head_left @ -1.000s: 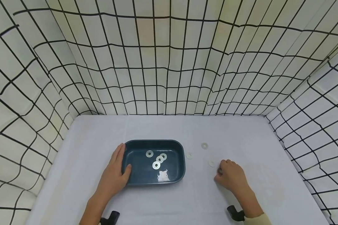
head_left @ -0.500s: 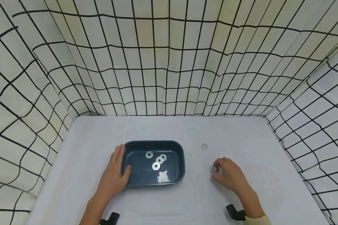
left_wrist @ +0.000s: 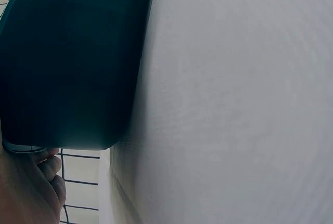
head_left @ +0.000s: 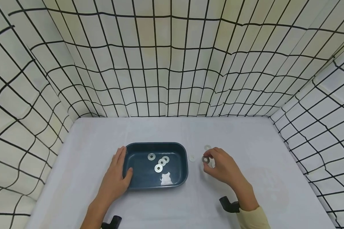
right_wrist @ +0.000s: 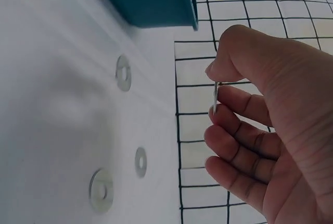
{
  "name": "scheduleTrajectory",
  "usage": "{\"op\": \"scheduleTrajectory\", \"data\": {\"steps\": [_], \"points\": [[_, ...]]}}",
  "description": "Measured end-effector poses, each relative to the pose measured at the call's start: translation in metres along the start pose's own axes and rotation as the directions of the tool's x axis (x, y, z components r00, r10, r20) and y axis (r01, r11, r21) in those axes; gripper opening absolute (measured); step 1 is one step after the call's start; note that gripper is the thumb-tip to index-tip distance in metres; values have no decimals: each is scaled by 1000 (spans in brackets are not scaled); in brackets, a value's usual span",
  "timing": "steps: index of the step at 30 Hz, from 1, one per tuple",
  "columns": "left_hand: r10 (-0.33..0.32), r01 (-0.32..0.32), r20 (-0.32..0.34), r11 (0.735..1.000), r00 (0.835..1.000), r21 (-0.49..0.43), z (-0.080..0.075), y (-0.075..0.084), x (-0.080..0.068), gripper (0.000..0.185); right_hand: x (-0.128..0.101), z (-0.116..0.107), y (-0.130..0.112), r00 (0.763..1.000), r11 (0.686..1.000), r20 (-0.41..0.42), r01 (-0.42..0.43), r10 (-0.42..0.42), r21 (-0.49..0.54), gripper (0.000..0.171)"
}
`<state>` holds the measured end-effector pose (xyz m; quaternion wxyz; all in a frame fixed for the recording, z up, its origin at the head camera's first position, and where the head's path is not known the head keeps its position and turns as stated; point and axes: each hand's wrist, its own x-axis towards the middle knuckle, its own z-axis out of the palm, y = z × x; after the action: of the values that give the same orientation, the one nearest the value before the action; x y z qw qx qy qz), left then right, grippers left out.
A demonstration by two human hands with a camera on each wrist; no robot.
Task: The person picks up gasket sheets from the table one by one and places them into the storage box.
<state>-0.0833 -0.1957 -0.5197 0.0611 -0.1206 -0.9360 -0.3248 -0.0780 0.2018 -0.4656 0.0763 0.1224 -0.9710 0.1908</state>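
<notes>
In the head view, a dark blue rectangular tray stands on the white table. My left hand holds its left side, fingers along the outer wall and thumb over the rim. Inside lie several flat metal washers, some overlapping. To the right of the tray, my right hand pinches a washer between thumb and fingertips. The right wrist view shows this washer edge-on, raised off the cloth, the other fingers loosely bent. Three more washers lie on the table, one near the tray's right wall, another farther back.
White cloth covers the table. Black grid netting over pale walls rises behind it and along both sides. A black wrist mount sits at the right wrist, with another at the left.
My right hand has lifted the pinched washer and moved left and away from me, toward the tray. My left hand and the tray have stayed in place.
</notes>
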Motion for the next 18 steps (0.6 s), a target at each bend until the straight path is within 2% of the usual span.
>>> {"op": "scheduleTrajectory", "data": {"steps": [10,18], "points": [[-5,5,7,1000,1000,-4,0,-1,0,81,18,1,-22,997,997,15,70,-71,38,23],[-1,1,3,1000,1000,-3,1,0,1,81,34,0,-44,991,992,45,129,-129,7,24]]}}
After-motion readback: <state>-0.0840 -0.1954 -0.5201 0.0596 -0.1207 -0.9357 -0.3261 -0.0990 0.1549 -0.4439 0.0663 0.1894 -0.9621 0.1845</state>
